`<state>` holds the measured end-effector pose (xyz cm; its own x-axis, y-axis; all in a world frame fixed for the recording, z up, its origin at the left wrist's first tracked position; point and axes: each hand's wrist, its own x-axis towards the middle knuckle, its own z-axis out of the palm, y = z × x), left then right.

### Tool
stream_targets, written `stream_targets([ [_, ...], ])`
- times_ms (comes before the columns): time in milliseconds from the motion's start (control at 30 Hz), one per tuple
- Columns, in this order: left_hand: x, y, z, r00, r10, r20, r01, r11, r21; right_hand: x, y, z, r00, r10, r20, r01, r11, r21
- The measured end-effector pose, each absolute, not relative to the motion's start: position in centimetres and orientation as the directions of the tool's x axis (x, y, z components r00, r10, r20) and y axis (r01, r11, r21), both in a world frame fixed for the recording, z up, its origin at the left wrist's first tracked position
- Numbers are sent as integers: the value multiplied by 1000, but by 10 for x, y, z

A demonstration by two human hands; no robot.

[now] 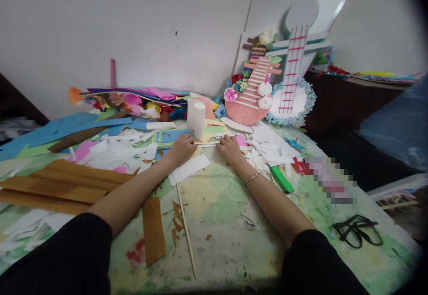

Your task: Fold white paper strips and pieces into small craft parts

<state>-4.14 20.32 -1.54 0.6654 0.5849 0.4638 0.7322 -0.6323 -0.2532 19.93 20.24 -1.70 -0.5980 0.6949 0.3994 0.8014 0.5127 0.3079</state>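
Note:
My left hand [184, 150] and my right hand [230, 148] reach forward over the table, fingers curled down. Between them runs a narrow white paper strip [207, 144], with one end under the fingers of each hand. Whether it is rolled or folded is too small to make out. Just behind my left hand stands an upright white roll [199, 121]. A flat white sheet [190, 169] lies by my left wrist. Toward me are a thin wooden stick [186, 232] and a brown crepe paper piece [154, 231].
Brown crepe paper [67, 183] and white scraps cover the left side. At the back right lean a pink paper lute [252, 92] and a larger white instrument model [294, 63]. A green roll [281, 179] and black-framed glasses [358, 231] lie to the right.

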Motion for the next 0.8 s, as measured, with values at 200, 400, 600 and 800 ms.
stream_targets([
  [200,-42,204,-16,639,608,471,754,-615,-231,201,204,-21,-577,691,436,817,490,303],
  [400,-43,207,-17,630,619,469,760,-615,-208,202,204,-21,-576,679,455,817,499,289],
  [600,-45,210,-17,665,608,433,728,-659,-192,202,204,-16,-634,651,419,772,569,284],
  [800,-44,210,-19,659,620,425,734,-652,-188,202,204,-17,-610,691,388,791,553,260],
])
